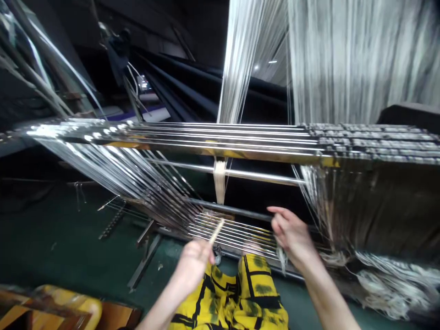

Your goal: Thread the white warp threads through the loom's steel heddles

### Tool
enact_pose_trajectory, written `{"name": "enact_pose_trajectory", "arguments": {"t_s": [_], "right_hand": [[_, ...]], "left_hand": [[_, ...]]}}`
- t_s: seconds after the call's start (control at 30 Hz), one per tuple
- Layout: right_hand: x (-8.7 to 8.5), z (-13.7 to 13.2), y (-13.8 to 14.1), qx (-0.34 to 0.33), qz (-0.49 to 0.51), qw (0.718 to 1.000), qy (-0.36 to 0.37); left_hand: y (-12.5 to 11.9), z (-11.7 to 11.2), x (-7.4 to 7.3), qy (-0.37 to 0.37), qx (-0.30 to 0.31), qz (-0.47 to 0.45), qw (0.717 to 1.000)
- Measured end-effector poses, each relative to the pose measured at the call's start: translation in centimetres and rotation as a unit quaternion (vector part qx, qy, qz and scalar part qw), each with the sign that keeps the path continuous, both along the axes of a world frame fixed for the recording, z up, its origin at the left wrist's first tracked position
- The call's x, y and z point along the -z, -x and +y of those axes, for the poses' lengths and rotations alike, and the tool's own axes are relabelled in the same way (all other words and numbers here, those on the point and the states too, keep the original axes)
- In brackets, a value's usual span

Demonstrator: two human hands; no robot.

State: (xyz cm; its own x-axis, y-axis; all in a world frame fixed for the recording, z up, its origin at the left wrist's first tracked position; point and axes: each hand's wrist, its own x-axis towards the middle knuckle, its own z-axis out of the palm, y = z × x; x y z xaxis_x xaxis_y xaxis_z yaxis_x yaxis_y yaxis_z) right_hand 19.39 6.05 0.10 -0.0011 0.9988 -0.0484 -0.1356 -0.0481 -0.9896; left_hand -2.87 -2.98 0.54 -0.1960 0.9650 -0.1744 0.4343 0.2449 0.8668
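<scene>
Hands at the loom, lower centre of frame.
Left hand is fisted around a thin stick; right hand, fingers loosely curled, pinches threads beside metal rods.

green floor, metal bars on it

stick left of right hand

The left hand covers one end of the stick; threads blur.
</scene>
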Motion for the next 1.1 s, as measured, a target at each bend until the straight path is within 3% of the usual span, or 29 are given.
{"name": "enact_pose_trajectory", "arguments": {"t_s": [0.1,0.17,0.27,0.33,0.5,0.7,0.87,1.0,1.1], "right_hand": [[-1.5,-0.3,2.1,-0.108,-0.081,0.989,-0.061],[-2.9,-0.2,2.4,-0.118,-0.140,0.975,-0.122],[-5.0,0.2,2.2,-0.044,-0.198,0.964,-0.172],[-5.9,0.4,2.3,-0.044,-0.215,0.954,-0.204],[-5.8,0.5,3.2,-0.086,-0.206,0.949,-0.223],[-4.9,0.5,3.5,-0.093,-0.194,0.965,-0.152],[-4.3,0.5,3.5,-0.093,-0.211,0.962,-0.150],[-4.7,0.7,4.7,-0.059,-0.219,0.951,-0.211],[-6.7,0.7,6.7,-0.034,-0.212,0.934,-0.285]], "left_hand": [[-2.7,0.2,-0.2,0.012,0.120,0.010,0.993],[-2.9,0.8,-0.7,-0.019,0.141,0.038,0.989],[-1.8,2.5,-1.2,-0.136,0.080,0.107,0.982],[-1.1,3.5,-1.2,-0.187,0.047,0.158,0.969],[0.7,4.3,-0.4,-0.204,-0.043,0.250,0.946],[2.4,3.9,0.6,-0.169,-0.096,0.105,0.975],[2.5,3.9,1.0,-0.143,-0.096,-0.042,0.984],[-0.5,4.3,0.6,-0.088,-0.003,-0.156,0.984],[-4.4,4.9,-0.5,-0.053,0.118,-0.177,0.976]]}}
